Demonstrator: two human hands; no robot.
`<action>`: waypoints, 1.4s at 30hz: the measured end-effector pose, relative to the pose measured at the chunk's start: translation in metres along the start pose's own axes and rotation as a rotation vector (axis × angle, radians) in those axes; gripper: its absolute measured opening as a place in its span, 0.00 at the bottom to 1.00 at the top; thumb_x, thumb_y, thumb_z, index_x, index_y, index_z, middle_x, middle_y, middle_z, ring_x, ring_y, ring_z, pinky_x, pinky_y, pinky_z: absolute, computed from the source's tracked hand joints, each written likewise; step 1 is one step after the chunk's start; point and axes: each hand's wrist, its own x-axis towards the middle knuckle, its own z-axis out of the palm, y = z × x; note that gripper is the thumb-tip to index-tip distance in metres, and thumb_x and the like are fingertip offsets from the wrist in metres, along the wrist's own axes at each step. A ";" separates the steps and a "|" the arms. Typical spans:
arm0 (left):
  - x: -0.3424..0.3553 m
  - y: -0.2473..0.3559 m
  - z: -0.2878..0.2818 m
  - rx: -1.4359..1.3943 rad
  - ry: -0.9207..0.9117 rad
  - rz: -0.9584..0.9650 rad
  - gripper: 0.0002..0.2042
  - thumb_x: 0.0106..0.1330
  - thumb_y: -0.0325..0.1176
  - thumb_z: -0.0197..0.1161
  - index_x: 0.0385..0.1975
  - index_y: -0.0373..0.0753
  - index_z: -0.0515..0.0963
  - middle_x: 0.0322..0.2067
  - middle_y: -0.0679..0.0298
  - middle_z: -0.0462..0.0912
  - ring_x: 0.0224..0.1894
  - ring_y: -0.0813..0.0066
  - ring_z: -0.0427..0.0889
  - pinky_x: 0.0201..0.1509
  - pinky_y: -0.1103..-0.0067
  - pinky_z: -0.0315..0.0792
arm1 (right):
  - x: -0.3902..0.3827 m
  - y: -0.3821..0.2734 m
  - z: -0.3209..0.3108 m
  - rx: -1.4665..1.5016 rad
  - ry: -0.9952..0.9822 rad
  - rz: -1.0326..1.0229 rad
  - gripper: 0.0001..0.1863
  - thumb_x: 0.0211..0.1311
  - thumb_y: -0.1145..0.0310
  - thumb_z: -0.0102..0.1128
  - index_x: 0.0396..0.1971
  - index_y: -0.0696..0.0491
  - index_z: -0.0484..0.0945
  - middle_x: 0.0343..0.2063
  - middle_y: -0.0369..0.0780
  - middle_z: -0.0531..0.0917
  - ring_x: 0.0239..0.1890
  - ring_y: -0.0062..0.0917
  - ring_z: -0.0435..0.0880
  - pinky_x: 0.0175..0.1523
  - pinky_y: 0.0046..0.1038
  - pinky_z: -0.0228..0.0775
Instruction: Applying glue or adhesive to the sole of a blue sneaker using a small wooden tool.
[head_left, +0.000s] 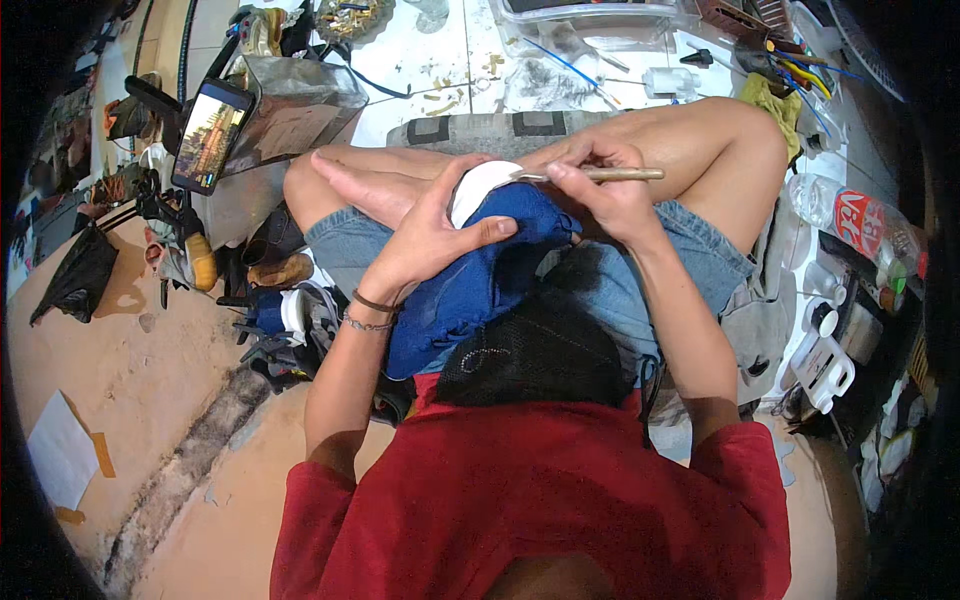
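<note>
My left hand (440, 228) grips a blue fabric piece (455, 285) with a rounded white edge (482, 190), which looks like a shoe with a white sole. Its thumb presses on the blue cloth and the fingers go behind the white part. Between the fingertips of my right hand (612, 190) is a slim pen-shaped tool (630, 174), brownish and metallic. The tool's thin tip meets the white edge or lies just over it; I cannot tell which. A black mesh cloth (535, 350) lies on my lap below the blue fabric.
A phone (211, 135) with a lit screen leans against a metal box (300, 100) at the left. Scraps (470, 85) litter the white tiles ahead. On the right are a plastic bottle (850, 215) with a red label, a white jug (822, 372) and several hand tools (800, 72).
</note>
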 end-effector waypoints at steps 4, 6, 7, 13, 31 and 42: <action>0.000 0.000 -0.001 0.017 -0.007 0.003 0.34 0.58 0.37 0.74 0.62 0.35 0.65 0.53 0.58 0.77 0.56 0.71 0.74 0.61 0.75 0.68 | -0.003 0.000 -0.002 -0.054 0.013 -0.005 0.07 0.63 0.73 0.66 0.30 0.59 0.79 0.26 0.36 0.83 0.29 0.13 0.77 0.35 0.18 0.71; 0.000 0.004 -0.001 -0.007 -0.015 -0.006 0.34 0.58 0.36 0.74 0.62 0.35 0.65 0.52 0.58 0.77 0.55 0.71 0.74 0.61 0.75 0.68 | -0.005 0.001 -0.001 -0.034 -0.014 0.053 0.07 0.62 0.73 0.67 0.30 0.59 0.79 0.28 0.37 0.84 0.31 0.13 0.79 0.37 0.18 0.72; -0.001 0.002 -0.001 -0.006 -0.015 -0.007 0.34 0.58 0.36 0.74 0.62 0.35 0.65 0.52 0.58 0.77 0.55 0.71 0.74 0.61 0.75 0.68 | -0.005 0.000 0.002 -0.008 -0.034 0.040 0.06 0.62 0.73 0.67 0.30 0.60 0.79 0.30 0.39 0.85 0.34 0.15 0.80 0.39 0.19 0.73; -0.001 0.003 0.003 0.032 -0.002 0.007 0.35 0.58 0.37 0.75 0.63 0.35 0.64 0.51 0.58 0.77 0.55 0.71 0.75 0.61 0.75 0.69 | 0.005 0.000 0.000 0.047 -0.144 0.036 0.06 0.60 0.75 0.67 0.31 0.61 0.80 0.36 0.44 0.87 0.40 0.21 0.84 0.48 0.22 0.77; -0.005 0.010 0.007 0.099 0.021 0.004 0.38 0.53 0.40 0.78 0.62 0.36 0.65 0.52 0.56 0.78 0.57 0.67 0.75 0.63 0.73 0.67 | 0.004 0.003 -0.016 0.041 -0.173 0.152 0.06 0.60 0.73 0.69 0.31 0.59 0.82 0.31 0.37 0.87 0.30 0.11 0.80 0.32 0.15 0.72; -0.006 0.003 0.009 0.011 0.033 -0.009 0.39 0.50 0.39 0.79 0.61 0.37 0.66 0.52 0.55 0.78 0.56 0.67 0.75 0.63 0.73 0.67 | 0.007 0.004 -0.014 0.081 -0.223 0.145 0.06 0.59 0.73 0.69 0.31 0.59 0.81 0.34 0.40 0.87 0.33 0.13 0.82 0.36 0.16 0.74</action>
